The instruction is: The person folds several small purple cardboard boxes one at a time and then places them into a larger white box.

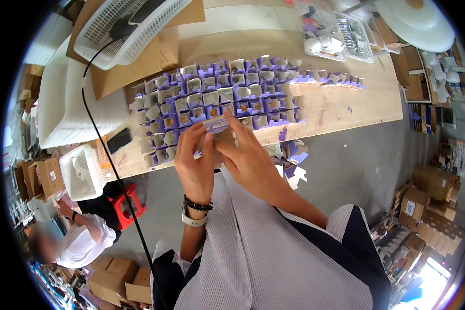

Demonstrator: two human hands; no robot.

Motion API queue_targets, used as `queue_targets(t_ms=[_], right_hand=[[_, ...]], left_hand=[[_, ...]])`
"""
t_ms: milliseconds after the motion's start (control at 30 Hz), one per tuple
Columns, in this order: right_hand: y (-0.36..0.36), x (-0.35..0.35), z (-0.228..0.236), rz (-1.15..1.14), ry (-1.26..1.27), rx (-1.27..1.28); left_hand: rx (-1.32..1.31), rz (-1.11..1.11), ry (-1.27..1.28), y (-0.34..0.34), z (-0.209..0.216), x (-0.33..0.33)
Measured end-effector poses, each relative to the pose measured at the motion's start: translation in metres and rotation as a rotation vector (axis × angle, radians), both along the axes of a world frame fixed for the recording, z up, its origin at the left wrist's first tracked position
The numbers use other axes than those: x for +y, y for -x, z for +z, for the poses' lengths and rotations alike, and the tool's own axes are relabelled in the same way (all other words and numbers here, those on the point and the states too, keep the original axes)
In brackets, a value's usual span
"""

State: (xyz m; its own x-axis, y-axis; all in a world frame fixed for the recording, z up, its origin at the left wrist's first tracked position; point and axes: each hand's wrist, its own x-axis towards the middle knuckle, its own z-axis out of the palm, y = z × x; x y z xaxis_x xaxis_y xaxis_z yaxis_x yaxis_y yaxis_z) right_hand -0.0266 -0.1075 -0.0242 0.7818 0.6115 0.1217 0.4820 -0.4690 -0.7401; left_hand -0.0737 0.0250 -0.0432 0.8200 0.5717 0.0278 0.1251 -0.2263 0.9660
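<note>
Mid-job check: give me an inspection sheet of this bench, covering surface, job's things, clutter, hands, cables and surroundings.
Surface: long wooden bench, mostly covered.
Job's things: small purple-and-white carton held over rows of open purple cartons.
Clutter: white basket, clear parts trays, black phone, scraps on the floor.
Hands: left hand and right hand both grip the carton.
Cables: black cable runs from the basket down past the bench.
Surroundings: seated person, red stool, cardboard boxes.

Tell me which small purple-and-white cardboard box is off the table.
The small purple-and-white cardboard box held between both hands; every other box stands in rows on the wooden table.
</note>
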Motion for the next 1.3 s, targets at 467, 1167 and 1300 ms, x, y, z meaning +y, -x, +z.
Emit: queue_targets(t_ms=[467, 1167, 1300], right_hand=[[0.002, -0.079, -0.072, -0.431, -0.019, 0.55], [-0.201, -0.259, -0.145, -0.724, 0.098, 0.267], [-0.253, -0.278, -0.199, -0.722, 0.233, 0.144]], left_hand=[[0.212, -0.393, -0.237, -0.011, -0.033, -0.049], [0.451, -0.467, 0.186, -0.086, -0.081, -0.12], [0.493, -0.44, 0.182, -0.087, -0.083, -0.12]])
